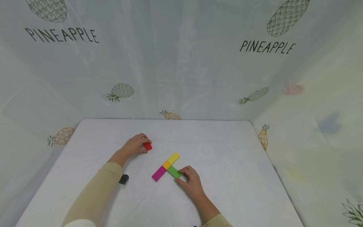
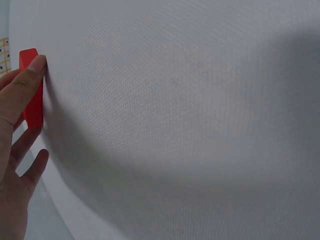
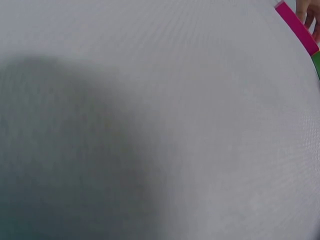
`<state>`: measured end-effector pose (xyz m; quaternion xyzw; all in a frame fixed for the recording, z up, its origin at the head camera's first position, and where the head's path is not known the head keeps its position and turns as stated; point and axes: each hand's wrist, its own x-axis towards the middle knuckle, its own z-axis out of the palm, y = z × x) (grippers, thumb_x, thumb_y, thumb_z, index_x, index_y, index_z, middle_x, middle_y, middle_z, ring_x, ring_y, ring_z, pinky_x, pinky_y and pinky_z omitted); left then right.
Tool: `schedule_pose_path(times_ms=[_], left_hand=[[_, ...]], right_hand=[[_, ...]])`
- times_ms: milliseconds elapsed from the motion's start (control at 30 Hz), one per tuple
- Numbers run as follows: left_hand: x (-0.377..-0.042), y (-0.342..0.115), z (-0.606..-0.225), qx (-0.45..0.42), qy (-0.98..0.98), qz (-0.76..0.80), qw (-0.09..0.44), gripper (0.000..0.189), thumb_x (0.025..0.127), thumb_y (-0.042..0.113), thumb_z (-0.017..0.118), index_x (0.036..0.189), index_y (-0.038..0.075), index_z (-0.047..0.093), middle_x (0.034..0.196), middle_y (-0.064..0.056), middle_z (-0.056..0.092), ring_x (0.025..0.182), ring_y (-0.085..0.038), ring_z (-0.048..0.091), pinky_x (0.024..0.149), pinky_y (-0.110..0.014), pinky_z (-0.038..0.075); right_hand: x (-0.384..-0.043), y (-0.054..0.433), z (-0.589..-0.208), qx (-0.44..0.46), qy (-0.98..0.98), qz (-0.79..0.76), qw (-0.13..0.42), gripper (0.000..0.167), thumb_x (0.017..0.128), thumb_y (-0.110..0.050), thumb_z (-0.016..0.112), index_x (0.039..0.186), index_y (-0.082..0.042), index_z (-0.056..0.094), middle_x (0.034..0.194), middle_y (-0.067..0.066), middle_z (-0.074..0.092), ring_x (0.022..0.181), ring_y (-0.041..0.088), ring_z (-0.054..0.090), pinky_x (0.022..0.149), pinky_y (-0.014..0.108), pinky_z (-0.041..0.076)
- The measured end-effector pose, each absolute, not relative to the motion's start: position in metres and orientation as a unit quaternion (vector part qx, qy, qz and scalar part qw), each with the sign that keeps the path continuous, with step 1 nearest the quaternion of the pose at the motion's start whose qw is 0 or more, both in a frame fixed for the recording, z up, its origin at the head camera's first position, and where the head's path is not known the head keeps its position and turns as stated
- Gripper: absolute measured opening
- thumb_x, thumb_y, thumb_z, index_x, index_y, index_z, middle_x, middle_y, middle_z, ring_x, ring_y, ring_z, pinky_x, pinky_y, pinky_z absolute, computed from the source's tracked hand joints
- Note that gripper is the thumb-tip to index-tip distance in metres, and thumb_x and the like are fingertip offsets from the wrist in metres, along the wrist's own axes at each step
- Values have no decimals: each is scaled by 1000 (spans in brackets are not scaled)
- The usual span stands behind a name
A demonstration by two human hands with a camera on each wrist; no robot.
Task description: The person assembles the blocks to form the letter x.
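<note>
My left hand (image 1: 133,145) pinches a red block (image 1: 147,146) between thumb and fingers, up and left of a group of blocks. In the left wrist view the red block (image 2: 33,95) is a thick slab with angled ends, the thumb over one face. My right hand (image 1: 192,183) grips the outer end of a green block (image 1: 174,172) between thumb and forefinger. That green block's other end meets a small orange block (image 1: 166,165). In line with the orange block lie a yellow block (image 1: 173,158) and a magenta block (image 1: 159,173), end to end.
A small black object (image 1: 123,179) lies beside my left forearm. The white table (image 1: 227,148) has its far edge (image 1: 198,119) against a hanging pineapple-print cloth (image 1: 181,63), which also drapes along both sides.
</note>
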<state>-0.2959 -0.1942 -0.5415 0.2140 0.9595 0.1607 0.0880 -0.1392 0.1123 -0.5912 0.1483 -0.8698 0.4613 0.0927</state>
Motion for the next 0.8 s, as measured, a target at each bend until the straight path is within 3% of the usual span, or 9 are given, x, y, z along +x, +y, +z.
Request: schedule_pose_path(times_ms=[233,800], left_hand=[[-294,-192,-539,211,954,188,102,46,78,13,83,121,12,67,123,-13,53,115,-32,47,92,-42,49],[-290,-189,-536,185,955,215,88,44,78,13,83,120,12,67,126,-15,51,117,-34,45,93,-45,48]], right_hand=[[-139,112,-590,147,-870,462,95,28,76,-19,84,101,-18,71,97,-11,59,88,7,54,79,26,48],[-140,112,-591,149,-867,466,96,29,76,-19,85,101,-18,71,97,-10,59,87,7,54,78,26,48]])
